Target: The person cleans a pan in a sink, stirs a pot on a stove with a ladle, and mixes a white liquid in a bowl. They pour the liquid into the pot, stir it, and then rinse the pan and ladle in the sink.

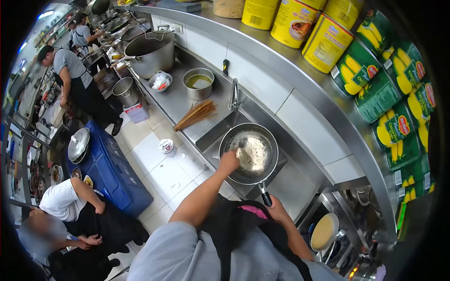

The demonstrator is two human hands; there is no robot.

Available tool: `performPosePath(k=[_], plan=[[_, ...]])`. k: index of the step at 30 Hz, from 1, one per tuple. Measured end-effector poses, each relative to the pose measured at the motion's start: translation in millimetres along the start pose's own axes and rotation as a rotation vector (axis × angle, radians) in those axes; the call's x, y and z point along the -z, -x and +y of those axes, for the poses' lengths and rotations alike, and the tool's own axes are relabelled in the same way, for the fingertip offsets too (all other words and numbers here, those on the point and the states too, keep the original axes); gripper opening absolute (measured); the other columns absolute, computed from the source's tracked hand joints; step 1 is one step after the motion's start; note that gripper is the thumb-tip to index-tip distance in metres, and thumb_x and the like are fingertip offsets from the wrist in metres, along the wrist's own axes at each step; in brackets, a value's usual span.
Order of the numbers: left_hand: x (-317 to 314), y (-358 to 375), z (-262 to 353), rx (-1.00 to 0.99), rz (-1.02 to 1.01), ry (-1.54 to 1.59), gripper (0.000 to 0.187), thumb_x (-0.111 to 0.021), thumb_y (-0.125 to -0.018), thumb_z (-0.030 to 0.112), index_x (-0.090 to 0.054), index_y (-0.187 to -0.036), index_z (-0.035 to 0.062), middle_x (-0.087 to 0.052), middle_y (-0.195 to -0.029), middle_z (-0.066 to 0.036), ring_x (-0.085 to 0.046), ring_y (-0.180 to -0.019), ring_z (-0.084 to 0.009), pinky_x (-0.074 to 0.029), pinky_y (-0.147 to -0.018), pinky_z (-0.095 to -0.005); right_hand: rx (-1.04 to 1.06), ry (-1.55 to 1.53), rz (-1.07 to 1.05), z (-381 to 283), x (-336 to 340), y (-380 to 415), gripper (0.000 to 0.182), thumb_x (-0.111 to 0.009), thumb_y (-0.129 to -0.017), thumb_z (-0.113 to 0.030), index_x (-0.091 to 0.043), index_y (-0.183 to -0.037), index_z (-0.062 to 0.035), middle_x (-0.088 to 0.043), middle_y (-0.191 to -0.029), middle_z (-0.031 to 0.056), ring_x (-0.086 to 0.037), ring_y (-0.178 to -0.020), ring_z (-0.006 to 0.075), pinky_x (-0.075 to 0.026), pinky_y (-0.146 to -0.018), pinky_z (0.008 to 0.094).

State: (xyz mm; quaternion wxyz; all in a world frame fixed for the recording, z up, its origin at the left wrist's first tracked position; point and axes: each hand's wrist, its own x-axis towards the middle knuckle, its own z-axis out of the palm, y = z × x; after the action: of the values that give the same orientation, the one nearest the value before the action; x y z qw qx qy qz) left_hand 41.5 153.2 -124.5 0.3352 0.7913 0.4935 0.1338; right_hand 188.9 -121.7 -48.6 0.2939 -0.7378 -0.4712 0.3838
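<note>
A frying pan [266,161] with a wet, shiny inside is held over the steel sink [214,140]. My right hand [277,209] grips its black handle. My left hand [228,162] reaches over the pan's left rim, its fingers closed and pointing down at the pan's inside. Something small and pale may be at the fingertips, but I cannot make out what it is. The tap [234,95] stands just beyond the pan. A bundle of thin brown sticks [197,115] lies on the steel counter left of the tap.
On the counter stand a pot of yellowish liquid [198,83], a bowl [160,81] and a large pot [152,54]. Cans [294,23] line the shelf above. A pan [324,232] sits lower right. Co-workers [77,79] and a blue bin [110,171] are left.
</note>
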Motion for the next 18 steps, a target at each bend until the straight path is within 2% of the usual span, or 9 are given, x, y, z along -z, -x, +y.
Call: performPosePath(k=[3,7,8,10,13,15,16,17,18], plan=[[14,8,26,0.047,0.040,0.106,0.053,-0.058,-0.080,0.013,-0.061,-0.132,0.0185,-0.069,-0.106,-0.023,-0.068,-0.097,-0.0394,-0.054,-0.087,-0.0500,-0.014,0.033,-0.064,5,4,1,0.031,-0.074,-0.081,-0.016,-0.052,-0.095,0.0003,-0.050,-0.076,0.0113,-0.049,-0.075,0.0225,-0.045,-0.073,0.0355],[19,32,61,-0.314,-0.216,-0.118,0.046,-0.057,-0.081,0.015,-0.066,-0.125,0.0213,-0.070,-0.103,-0.021,-0.069,-0.095,-0.0375,-0.055,-0.084,-0.0476,0.022,0.018,-0.048,9,17,4,0.032,-0.073,-0.080,-0.015,-0.052,-0.099,0.0008,-0.050,-0.078,0.0119,-0.049,-0.077,0.0235,-0.045,-0.074,0.0363],[21,30,58,-0.309,-0.211,-0.121,0.046,-0.057,-0.081,0.015,-0.066,-0.125,0.0213,-0.070,-0.103,-0.021,-0.069,-0.095,-0.0375,-0.055,-0.084,-0.0476,-0.017,-0.017,-0.059,8,23,9,0.031,-0.072,-0.080,-0.014,-0.052,-0.099,0.0008,-0.051,-0.077,0.0109,-0.049,-0.074,0.0220,-0.045,-0.071,0.0354],[20,18,46,-0.043,-0.090,-0.222,0.044,-0.058,-0.081,0.017,-0.067,-0.124,0.0220,-0.071,-0.101,-0.019,-0.070,-0.094,-0.0361,-0.056,-0.083,-0.0464,-0.060,-0.058,-0.070,24,26,12,0.030,-0.071,-0.080,-0.013,-0.052,-0.099,0.0007,-0.052,-0.076,0.0100,-0.050,-0.071,0.0204,-0.045,-0.068,0.0344],[4,16,40,-0.050,-0.013,-0.191,0.040,-0.059,-0.082,0.018,-0.068,-0.122,0.0216,-0.072,-0.100,-0.017,-0.071,-0.093,-0.0341,-0.057,-0.081,-0.0452,0.156,0.004,0.010,35,22,17,0.026,-0.070,-0.081,-0.012,-0.054,-0.099,-0.0010,-0.053,-0.072,0.0059,-0.050,-0.061,0.0147,-0.044,-0.059,0.0317],[-2,34,49,-0.164,-0.167,-0.367,0.041,-0.059,-0.084,0.018,-0.067,-0.124,0.0223,-0.072,-0.097,-0.016,-0.072,-0.091,-0.0325,-0.058,-0.079,-0.0455,-0.119,-0.036,-0.095,18,35,25,0.027,-0.070,-0.081,-0.012,-0.055,-0.100,-0.0007,-0.055,-0.072,0.0063,-0.055,-0.062,0.0153,-0.045,-0.058,0.0332],[7,45,58,-0.237,-0.165,-0.386,0.042,-0.058,-0.085,0.017,-0.065,-0.126,0.0227,-0.073,-0.096,-0.016,-0.072,-0.089,-0.0324,-0.058,-0.077,-0.0459,-0.193,-0.020,-0.084,12,38,28,0.031,-0.071,-0.080,-0.013,-0.054,-0.102,0.0006,-0.058,-0.074,0.0129,-0.062,-0.070,0.0267,-0.048,-0.066,0.0396],[12,51,62,-0.313,-0.167,-0.403,0.043,-0.057,-0.086,0.017,-0.064,-0.128,0.0231,-0.073,-0.095,-0.016,-0.072,-0.088,-0.0322,-0.058,-0.076,-0.0464,-0.200,-0.023,-0.081,17,36,30,0.031,-0.071,-0.080,-0.013,-0.054,-0.102,0.0006,-0.058,-0.074,0.0129,-0.062,-0.070,0.0267,-0.048,-0.066,0.0396],[15,49,57,-0.192,-0.124,-0.371,0.046,-0.056,-0.087,0.016,-0.061,-0.132,0.0250,-0.073,-0.095,-0.015,-0.073,-0.087,-0.0316,-0.057,-0.074,-0.0469,-0.132,0.070,0.017,28,34,36,0.031,-0.071,-0.080,-0.012,-0.053,-0.102,0.0005,-0.059,-0.075,0.0161,-0.062,-0.072,0.0327,-0.048,-0.067,0.0418]])
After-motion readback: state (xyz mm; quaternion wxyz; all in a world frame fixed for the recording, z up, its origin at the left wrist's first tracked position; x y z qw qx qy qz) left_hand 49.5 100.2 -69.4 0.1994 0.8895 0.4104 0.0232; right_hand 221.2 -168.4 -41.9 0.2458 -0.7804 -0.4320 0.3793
